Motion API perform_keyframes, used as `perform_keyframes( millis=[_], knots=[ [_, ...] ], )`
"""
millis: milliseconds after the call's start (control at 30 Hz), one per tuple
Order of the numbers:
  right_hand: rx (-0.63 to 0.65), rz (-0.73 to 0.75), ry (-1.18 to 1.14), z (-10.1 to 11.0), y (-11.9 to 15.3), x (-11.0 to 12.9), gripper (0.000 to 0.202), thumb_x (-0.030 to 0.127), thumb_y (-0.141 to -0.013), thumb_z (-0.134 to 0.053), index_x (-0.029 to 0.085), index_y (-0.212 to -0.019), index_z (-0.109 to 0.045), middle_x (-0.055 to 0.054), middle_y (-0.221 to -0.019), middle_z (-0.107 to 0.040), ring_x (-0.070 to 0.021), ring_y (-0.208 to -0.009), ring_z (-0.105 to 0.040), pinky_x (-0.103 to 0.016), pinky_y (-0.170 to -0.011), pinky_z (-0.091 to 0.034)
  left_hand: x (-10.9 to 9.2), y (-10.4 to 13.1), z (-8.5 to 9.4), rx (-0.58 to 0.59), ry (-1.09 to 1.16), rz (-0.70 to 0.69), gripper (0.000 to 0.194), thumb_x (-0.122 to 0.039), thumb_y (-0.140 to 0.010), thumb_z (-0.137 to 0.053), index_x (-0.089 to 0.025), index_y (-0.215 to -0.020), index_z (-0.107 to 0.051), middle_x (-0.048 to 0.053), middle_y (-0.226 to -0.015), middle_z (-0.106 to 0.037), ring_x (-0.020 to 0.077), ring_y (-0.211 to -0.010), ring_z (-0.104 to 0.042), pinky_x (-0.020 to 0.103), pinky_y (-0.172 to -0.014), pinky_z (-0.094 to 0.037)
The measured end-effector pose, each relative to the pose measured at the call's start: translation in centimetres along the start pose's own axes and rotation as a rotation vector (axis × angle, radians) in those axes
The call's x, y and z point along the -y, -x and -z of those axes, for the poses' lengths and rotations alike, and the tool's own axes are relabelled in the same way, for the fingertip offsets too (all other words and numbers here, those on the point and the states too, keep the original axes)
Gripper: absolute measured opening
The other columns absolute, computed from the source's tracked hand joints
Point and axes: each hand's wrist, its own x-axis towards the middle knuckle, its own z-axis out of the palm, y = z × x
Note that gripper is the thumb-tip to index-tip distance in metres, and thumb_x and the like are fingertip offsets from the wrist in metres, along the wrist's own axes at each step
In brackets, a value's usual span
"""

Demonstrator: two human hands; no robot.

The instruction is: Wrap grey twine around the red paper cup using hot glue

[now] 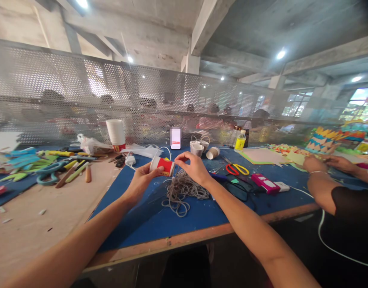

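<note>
A red and white paper cup (162,165) lies tilted sideways in my left hand (142,176), whose thumb and fingers wrap around it. My right hand (191,166) is closed in a pinch close to the cup's right end. What its fingertips hold, if anything, is too small to make out. Below both hands a tangled heap of grey cord (185,190) rests on the blue mat (136,224). Small cups wrapped in grey cord, one with a looped handle (197,149), stand behind my right hand, and another cord-wrapped cup (213,153) lies on its side.
Red and yellow scissors (236,169), a magenta device (264,183) and a yellow-labelled bottle (240,141) are to the right. A phone (175,139) stands at the back beside stacked paper cups (116,134). Tools and blue scissors (50,173) lie left. A co-worker's arm (320,182) reaches in from the right.
</note>
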Motion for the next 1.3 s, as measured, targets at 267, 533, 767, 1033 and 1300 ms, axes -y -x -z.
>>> perform_keyframes(
  millis=[267,533,767,1033,1300],
  knots=[
    [0.006,-0.002,0.004,0.00,-0.02,-0.06,0.005,0.023,-0.091,-0.070,0.020,-0.088,-0.069,-0.002,-0.089,-0.073,-0.0153,-0.083,-0.068,-0.031,-0.084,-0.054,0.11,-0.02,0.09,0.005,0.034,0.034,0.038,-0.041,-0.081,-0.080,-0.019,-0.113,-0.078,0.007,-0.096,-0.081,0.0235,-0.082,-0.073,0.034,-0.080,-0.055],
    [0.002,0.005,0.013,-0.01,-0.03,-0.31,0.005,0.023,-0.091,-0.070,0.020,-0.087,-0.069,-0.002,-0.089,-0.072,-0.0150,-0.082,-0.067,-0.030,-0.084,-0.053,0.02,0.01,0.08,0.001,0.048,0.061,0.037,-0.039,-0.080,-0.080,-0.019,-0.112,-0.078,0.007,-0.091,-0.081,0.0210,-0.071,-0.071,0.032,-0.071,-0.055],
    [0.011,0.010,0.024,0.01,0.02,-0.38,0.006,0.024,-0.092,-0.069,0.019,-0.088,-0.070,-0.002,-0.089,-0.072,-0.0152,-0.083,-0.067,-0.030,-0.084,-0.053,-0.02,0.02,0.08,-0.001,0.046,0.050,0.037,-0.038,-0.081,-0.080,-0.019,-0.112,-0.077,0.007,-0.094,-0.081,0.0220,-0.076,-0.072,0.033,-0.074,-0.055],
    [0.022,0.008,0.052,0.03,-0.01,-0.40,0.006,0.023,-0.092,-0.069,0.018,-0.088,-0.070,-0.002,-0.090,-0.072,-0.0147,-0.084,-0.066,-0.029,-0.085,-0.052,-0.16,0.12,0.11,0.018,0.063,0.060,0.035,-0.035,-0.083,-0.078,-0.018,-0.114,-0.076,0.007,-0.095,-0.081,0.0207,-0.075,-0.072,0.032,-0.074,-0.055],
    [0.031,0.004,0.047,0.09,0.03,-0.32,0.007,0.024,-0.093,-0.068,0.019,-0.089,-0.069,-0.003,-0.091,-0.071,-0.0154,-0.085,-0.066,-0.030,-0.086,-0.051,-0.32,0.17,-0.04,0.013,0.050,0.045,0.035,-0.036,-0.082,-0.078,-0.019,-0.112,-0.077,0.008,-0.097,-0.081,0.0225,-0.078,-0.073,0.033,-0.076,-0.055]
  ],
)
